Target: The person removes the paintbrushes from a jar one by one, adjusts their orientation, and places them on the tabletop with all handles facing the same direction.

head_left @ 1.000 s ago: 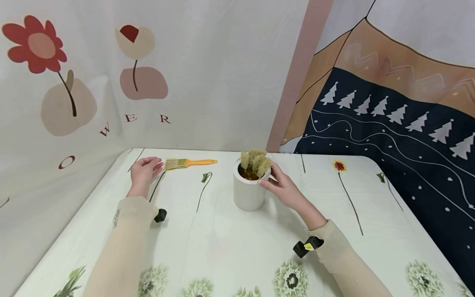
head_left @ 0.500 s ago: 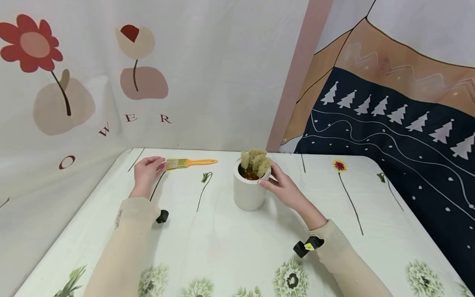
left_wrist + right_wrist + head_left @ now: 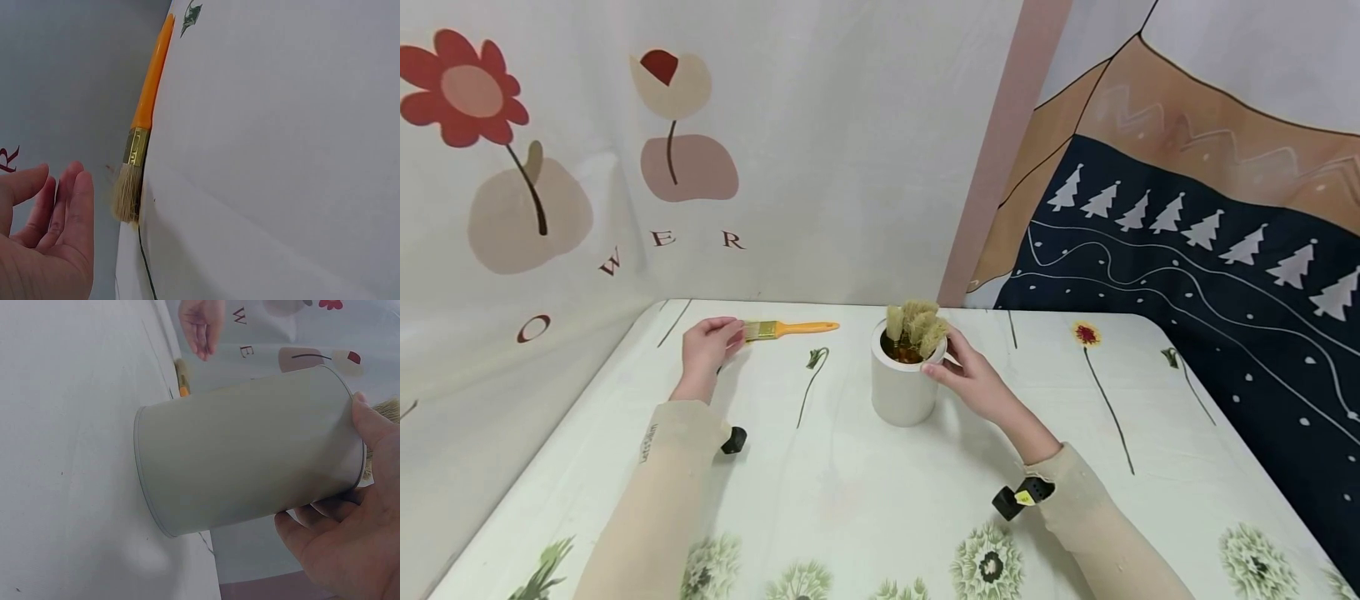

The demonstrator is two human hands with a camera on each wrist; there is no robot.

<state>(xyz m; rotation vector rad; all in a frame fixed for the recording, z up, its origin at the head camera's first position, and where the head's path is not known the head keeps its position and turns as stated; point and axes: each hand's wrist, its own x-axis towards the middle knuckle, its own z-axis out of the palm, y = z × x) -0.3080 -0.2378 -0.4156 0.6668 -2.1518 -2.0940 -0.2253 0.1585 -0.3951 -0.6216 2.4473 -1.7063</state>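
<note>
A paintbrush (image 3: 797,328) with an orange handle lies near the back left of the table, bristles pointing left. My left hand (image 3: 706,350) hovers at its bristle end and overlaps the tips in the head view. The left wrist view shows a gap between the bent, empty fingers (image 3: 78,212) and the bristles (image 3: 127,194). My right hand (image 3: 976,382) holds a white cylindrical pot (image 3: 901,396) by its upper right side, thumb at the rim. Several pale bristle heads (image 3: 917,321) stick up out of the pot, which stands upright; their lower ends are hidden inside.
The table has a white cloth (image 3: 850,483) with printed flowers and stems. Behind it hangs a pale printed curtain (image 3: 850,167), and a dark tree-patterned cloth (image 3: 1150,258) drapes on the right. Both wrists carry small black cameras, including the right one (image 3: 1009,502).
My left hand has moved slightly right, reaching the paintbrush's bristle end in the head view. The right hand, the pot and the paintbrush stay where they were.
</note>
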